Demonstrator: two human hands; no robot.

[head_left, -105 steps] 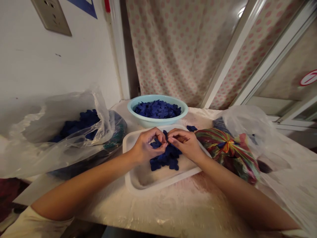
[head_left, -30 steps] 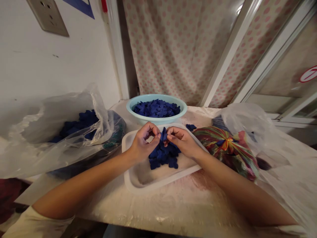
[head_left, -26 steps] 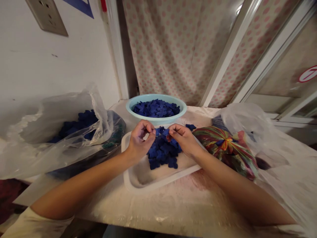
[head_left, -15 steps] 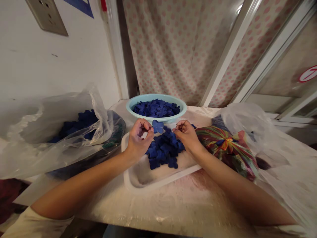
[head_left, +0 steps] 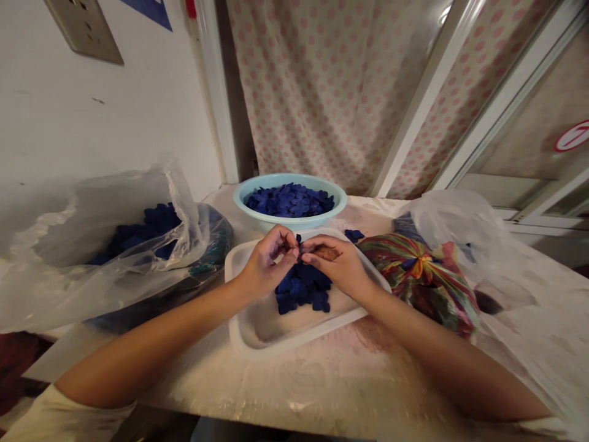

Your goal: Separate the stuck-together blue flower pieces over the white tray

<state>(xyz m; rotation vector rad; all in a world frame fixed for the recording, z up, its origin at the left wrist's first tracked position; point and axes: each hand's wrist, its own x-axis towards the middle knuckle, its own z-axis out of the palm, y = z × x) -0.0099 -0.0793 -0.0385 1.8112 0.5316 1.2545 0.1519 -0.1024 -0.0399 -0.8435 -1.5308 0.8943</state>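
A small dark-blue flower cutout (head_left: pixel 299 244) is pinched upright between the fingertips of both hands, above the far end of a heap of like cutouts (head_left: pixel 301 291). Only its edge is seen, and its material cannot be told. The left hand (head_left: pixel 269 261) is closed on it from the left, with the fingers curled and the thumb brought up to them. The right hand (head_left: pixel 334 261) is closed on it from the right, with the fingers extended almost flat and turned inward. Hardly any gap is left between the two hands, whereas half a second earlier they were held apart and a cutout was displayed flat at the left hand's fingers.

The heap is lying on a white plastic tray (head_left: pixel 262 325), with bare tray floor left between it and the near and left rims. Both forearms are stretched inward from the lower corners across a desk (head_left: pixel 294 393) covered in stained white sheeting. Just behind the tray's far rim, a light-blue basin (head_left: pixel 338 199) filled with cutouts is standing, and a few loose cutouts (head_left: pixel 354 235) are lying by that rim. To the left, more cutouts are held in a clear plastic bag (head_left: pixel 69 245). To the right, a multicoloured striped bag (head_left: pixel 416 279) is placed just beside the tray, with a clear plastic bag (head_left: pixel 453 224) behind it.
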